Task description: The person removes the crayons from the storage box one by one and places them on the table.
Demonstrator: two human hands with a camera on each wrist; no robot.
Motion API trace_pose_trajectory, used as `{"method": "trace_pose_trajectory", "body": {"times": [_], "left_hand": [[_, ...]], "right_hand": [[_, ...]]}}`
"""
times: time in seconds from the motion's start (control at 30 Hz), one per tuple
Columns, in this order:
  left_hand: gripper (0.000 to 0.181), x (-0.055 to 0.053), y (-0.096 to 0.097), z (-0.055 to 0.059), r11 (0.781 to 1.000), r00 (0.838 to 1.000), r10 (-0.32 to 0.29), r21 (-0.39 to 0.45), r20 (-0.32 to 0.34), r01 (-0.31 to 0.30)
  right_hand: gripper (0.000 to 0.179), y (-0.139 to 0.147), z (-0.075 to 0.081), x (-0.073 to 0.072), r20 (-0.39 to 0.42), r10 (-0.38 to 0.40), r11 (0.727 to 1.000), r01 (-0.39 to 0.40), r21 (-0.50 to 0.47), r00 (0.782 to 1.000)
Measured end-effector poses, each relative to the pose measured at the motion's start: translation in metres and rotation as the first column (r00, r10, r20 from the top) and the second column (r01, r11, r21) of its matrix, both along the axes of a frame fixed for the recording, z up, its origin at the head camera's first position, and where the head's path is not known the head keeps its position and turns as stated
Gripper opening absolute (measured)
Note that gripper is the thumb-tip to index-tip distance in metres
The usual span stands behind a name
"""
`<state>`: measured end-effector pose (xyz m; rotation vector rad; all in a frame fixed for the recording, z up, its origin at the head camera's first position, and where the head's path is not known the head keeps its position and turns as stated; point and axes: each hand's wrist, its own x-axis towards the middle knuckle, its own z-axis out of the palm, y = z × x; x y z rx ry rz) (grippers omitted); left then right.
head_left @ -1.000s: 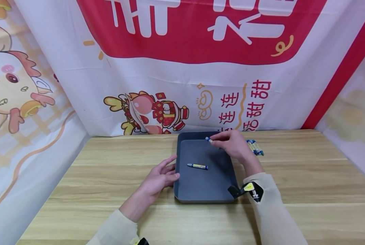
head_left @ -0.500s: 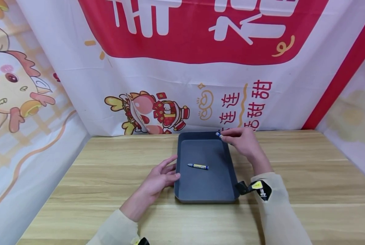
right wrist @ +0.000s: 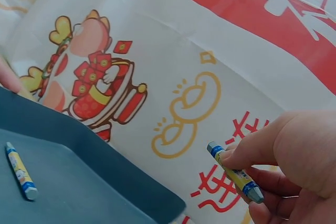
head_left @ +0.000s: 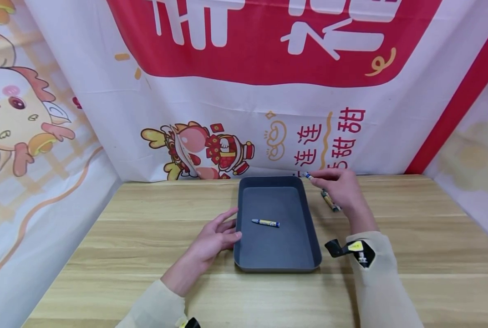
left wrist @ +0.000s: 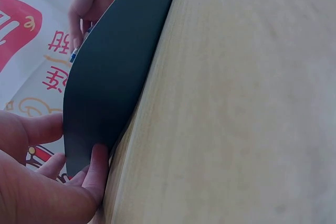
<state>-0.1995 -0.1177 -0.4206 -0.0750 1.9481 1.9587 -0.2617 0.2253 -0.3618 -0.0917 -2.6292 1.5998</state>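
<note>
A grey-blue rectangular tray (head_left: 277, 259) stands on the table, with one crayon (head_left: 266, 223) in a yellow and blue wrapper lying inside it. My left hand (head_left: 213, 237) rests against the tray's left side, its fingers extended along the wall; the left wrist view shows the fingertips (left wrist: 98, 156) touching the outer wall. Past the tray's far right corner, my right hand (head_left: 342, 189) pinches another crayon (right wrist: 236, 171) between thumb and fingers, held in the air. More crayons (head_left: 329, 200) lie on the table beside the tray's right side, partly hidden by the right hand.
The wooden table (head_left: 145, 255) extends to both sides of the tray. A white cloth backdrop (head_left: 117, 105) with red printing hangs along the table's far edge, close behind the tray and the right hand.
My right hand, with the crayon, has moved right from above the tray to beyond its far right corner. The left hand stays at the tray's side, and the crayon inside lies unmoved.
</note>
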Motion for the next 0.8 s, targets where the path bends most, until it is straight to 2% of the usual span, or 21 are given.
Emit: {"method": "trace_pose_trajectory", "body": {"times": [0.3,0.53,0.8], "left_hand": [[0.069,-0.001,0.000,-0.001,1.000,1.000,-0.005,0.001,0.003,0.005],[0.069,-0.001,-0.001,-0.002,1.000,1.000,-0.005,-0.006,0.004,0.005],[0.069,-0.001,-0.001,-0.002,1.000,1.000,-0.001,-0.016,0.012,0.001]], "right_hand": [[0.037,0.013,-0.001,0.001,0.018,-0.072,0.997,0.072,-0.017,0.997],[0.043,0.025,-0.004,0.000,0.061,-0.135,0.991,0.136,-0.019,0.989],[0.048,0.037,-0.006,0.002,0.078,-0.172,0.984,0.175,-0.027,0.982]]}}
